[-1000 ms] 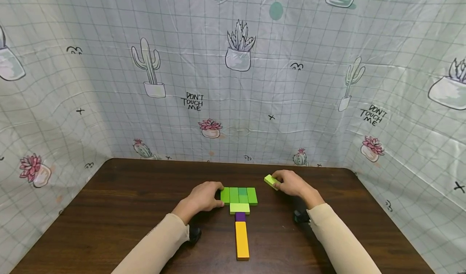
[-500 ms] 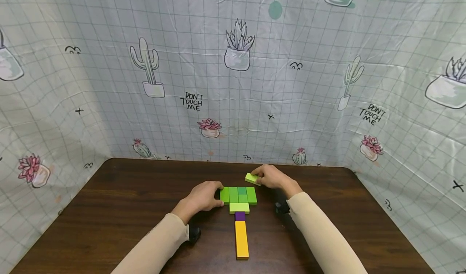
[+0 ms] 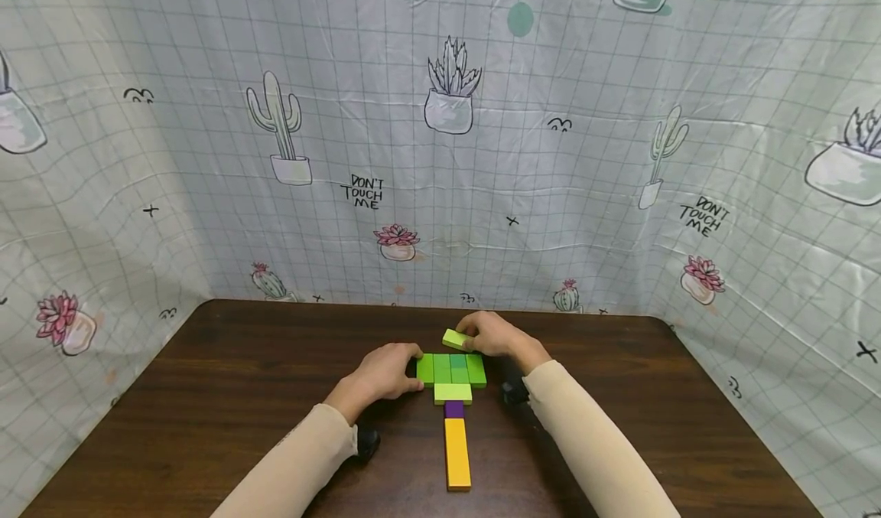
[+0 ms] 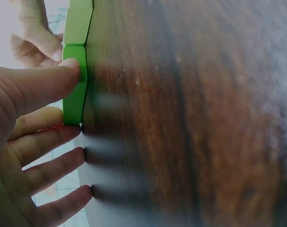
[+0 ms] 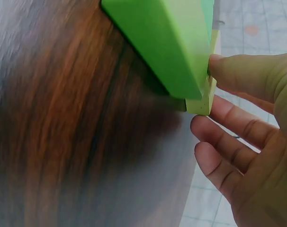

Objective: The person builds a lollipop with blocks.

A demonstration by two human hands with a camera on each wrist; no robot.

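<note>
In the head view, upright green blocks point(image 3: 443, 369) stand side by side in a row on the table. Thumb and forefinger of my left hand point(image 3: 385, 371) pinch the leftmost green block point(image 4: 73, 106) by its near and far ends; the other fingertips touch the wood. My right hand point(image 3: 495, 334) grips a light yellow-green block point(image 3: 454, 340) just beyond the row's far edge. In the right wrist view a green block point(image 5: 157, 52) partly hides that held block point(image 5: 199, 105). Below the row lie another yellow-green block point(image 3: 452, 394), a small purple block point(image 3: 453, 409) and a long orange-yellow block point(image 3: 457, 457).
The dark wooden table point(image 3: 227, 395) reaches back to a hanging white curtain point(image 3: 344, 120) printed with cacti and a grid. A black wrist device point(image 3: 368, 443) sits under the left sleeve, and another point(image 3: 515, 392) under the right.
My right hand has carried the yellow-green block leftward from the right, to just behind the green row. The left hand stays at the row's left end.
</note>
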